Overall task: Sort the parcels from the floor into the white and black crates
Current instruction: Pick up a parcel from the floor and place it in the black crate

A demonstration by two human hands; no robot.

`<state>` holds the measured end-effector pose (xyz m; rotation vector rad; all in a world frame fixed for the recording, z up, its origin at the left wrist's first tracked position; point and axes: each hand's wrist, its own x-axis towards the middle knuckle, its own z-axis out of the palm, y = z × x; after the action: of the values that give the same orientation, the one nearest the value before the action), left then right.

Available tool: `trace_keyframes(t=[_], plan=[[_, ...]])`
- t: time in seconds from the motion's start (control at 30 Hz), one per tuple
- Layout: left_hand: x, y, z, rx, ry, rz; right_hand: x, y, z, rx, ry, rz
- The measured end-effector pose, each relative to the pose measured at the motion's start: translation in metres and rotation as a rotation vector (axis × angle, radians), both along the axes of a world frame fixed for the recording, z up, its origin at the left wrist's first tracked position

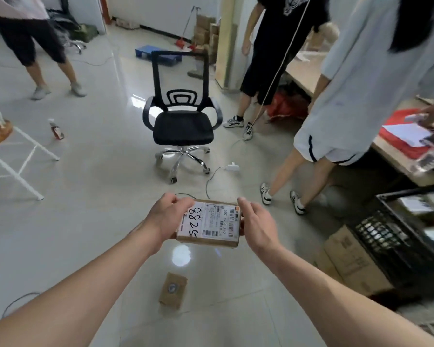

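Above small cardboard parcel [173, 290] on floor: left hand [167, 216] and right hand [257, 222] grip labelled parcel [209, 222] by its ends, label up, likely for reading; black crate [396, 236] right of it.

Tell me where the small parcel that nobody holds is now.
In the head view, the small brown parcel lies on the floor at bottom centre, between the forearms, below the labelled parcel held by the left hand and right hand.

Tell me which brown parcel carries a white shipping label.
The held parcel, between the left hand and right hand; the small parcel on the floor has none.
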<state>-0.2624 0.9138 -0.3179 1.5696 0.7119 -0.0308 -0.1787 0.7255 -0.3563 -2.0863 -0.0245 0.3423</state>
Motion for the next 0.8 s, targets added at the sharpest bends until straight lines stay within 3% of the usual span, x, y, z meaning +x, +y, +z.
trace_keyframes(t=[0.43, 0.8], plan=[[0.152, -0.276, 0.041, 0.002, -0.072, -0.376, 0.071, -0.292, 0.052, -0.071, -0.096, -0.373], [0.246, -0.401, 0.027, 0.002, -0.005, -0.670, 0.106, -0.408, 0.037, -0.091, -0.033, -0.620]])
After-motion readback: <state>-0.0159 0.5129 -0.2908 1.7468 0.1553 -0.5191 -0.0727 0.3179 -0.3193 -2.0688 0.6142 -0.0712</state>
